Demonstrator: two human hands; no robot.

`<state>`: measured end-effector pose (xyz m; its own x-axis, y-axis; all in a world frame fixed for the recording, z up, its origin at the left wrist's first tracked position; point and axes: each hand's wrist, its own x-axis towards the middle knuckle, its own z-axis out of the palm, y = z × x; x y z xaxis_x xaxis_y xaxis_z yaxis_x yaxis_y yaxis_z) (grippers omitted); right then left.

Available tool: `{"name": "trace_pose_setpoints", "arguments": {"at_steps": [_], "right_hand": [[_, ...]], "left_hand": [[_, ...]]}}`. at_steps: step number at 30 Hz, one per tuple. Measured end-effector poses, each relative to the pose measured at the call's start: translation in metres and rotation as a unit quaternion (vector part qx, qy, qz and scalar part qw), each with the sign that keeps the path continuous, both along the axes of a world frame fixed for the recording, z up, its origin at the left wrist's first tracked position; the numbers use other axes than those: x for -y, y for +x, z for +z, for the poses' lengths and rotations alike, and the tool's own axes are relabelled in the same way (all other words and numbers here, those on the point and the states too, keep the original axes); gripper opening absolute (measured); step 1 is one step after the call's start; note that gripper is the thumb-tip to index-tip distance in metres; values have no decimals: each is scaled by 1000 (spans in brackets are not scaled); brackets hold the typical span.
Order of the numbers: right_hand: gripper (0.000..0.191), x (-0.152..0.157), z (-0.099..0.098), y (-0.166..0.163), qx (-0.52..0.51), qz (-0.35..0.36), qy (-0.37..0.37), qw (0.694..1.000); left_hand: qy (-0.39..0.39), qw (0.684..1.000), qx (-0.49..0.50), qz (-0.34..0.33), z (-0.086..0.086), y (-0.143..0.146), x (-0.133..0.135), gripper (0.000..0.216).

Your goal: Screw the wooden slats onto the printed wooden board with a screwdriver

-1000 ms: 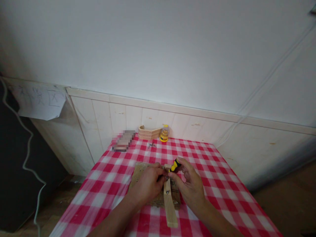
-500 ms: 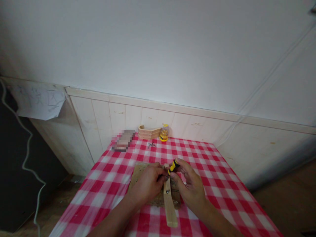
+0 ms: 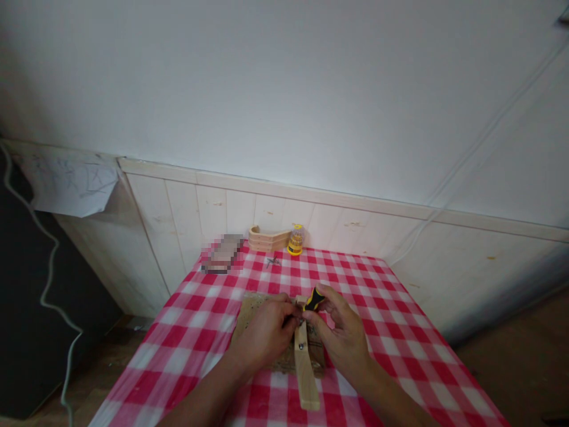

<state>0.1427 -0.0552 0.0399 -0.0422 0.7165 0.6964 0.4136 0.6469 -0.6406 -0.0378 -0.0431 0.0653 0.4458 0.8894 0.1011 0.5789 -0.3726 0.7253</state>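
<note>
A light wooden strip (image 3: 306, 376) lies lengthwise over a speckled board (image 3: 251, 308) on the red-and-white checked tablecloth (image 3: 391, 350). My right hand (image 3: 342, 335) is closed around a small screwdriver with a yellow-and-black handle (image 3: 313, 300), its tip down at the strip's far end. My left hand (image 3: 264, 332) is pinched at that same end, fingertips against the screwdriver tip; what it pinches is too small to make out. A screw head (image 3: 301, 347) shows on the strip nearer to me.
At the table's back edge by the pale wooden wall stand stacked curved wooden pieces (image 3: 267, 239), a yellow bit holder (image 3: 296, 240) and a blurred-out box (image 3: 222, 254). A few loose screws (image 3: 272, 261) lie near them. A white cable (image 3: 48, 279) hangs at the left.
My right hand's fingers have shifted slightly on the screwdriver handle, which has turned and tilted a little. My left hand and the strip have stayed put.
</note>
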Motion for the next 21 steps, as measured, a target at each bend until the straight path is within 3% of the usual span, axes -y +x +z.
{"name": "trace_pose_setpoints", "arguments": {"at_steps": [9, 21], "right_hand": [[50, 11, 5, -1, 40, 25, 2, 999], [46, 1, 1, 2, -4, -6, 7, 1000]], "left_hand": [[-2, 1000, 24, -2, 1, 0, 1, 22], [10, 998, 60, 1, -5, 0, 0, 23]]}}
